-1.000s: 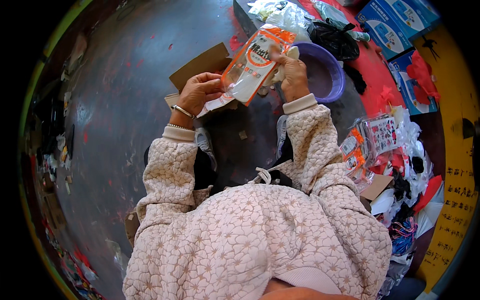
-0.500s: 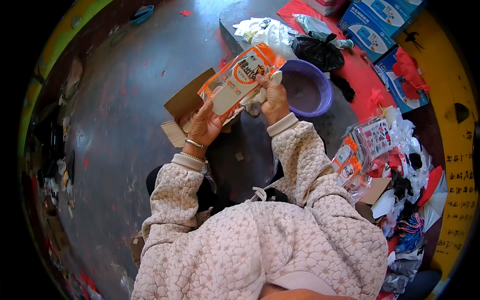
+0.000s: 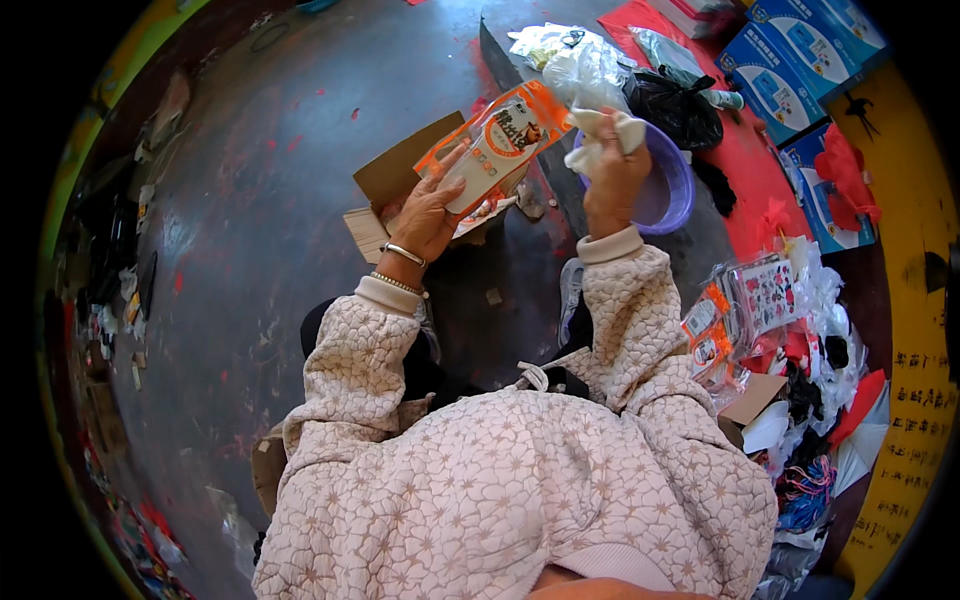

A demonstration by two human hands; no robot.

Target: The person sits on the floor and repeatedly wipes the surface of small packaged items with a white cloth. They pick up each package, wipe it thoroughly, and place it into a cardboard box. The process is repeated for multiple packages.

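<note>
An orange and clear plastic pouch (image 3: 497, 140) is tilted up over the cardboard box (image 3: 400, 172). My left hand (image 3: 428, 212) grips its lower left end, fingers behind and thumb on the front. To the right, a crumpled white cloth (image 3: 630, 133) is bunched in my right hand (image 3: 612, 180), which is apart from the pouch. Behind the right hand stands a purple basin (image 3: 682, 190) with murky liquid in it. More packaging lies inside the open box, partly hidden by the pouch and my left hand.
White plastic bags (image 3: 575, 60) and a black plastic bag (image 3: 678, 108) lie at the far side. Blue cartons (image 3: 778, 85) stand at the far right on red sheeting (image 3: 745, 215). Orange pouches (image 3: 708, 328) and mixed clutter are heaped at my right.
My right hand has come off the pouch and moved right with the white cloth. My left hand still holds the pouch. The whole view has shifted slightly.
</note>
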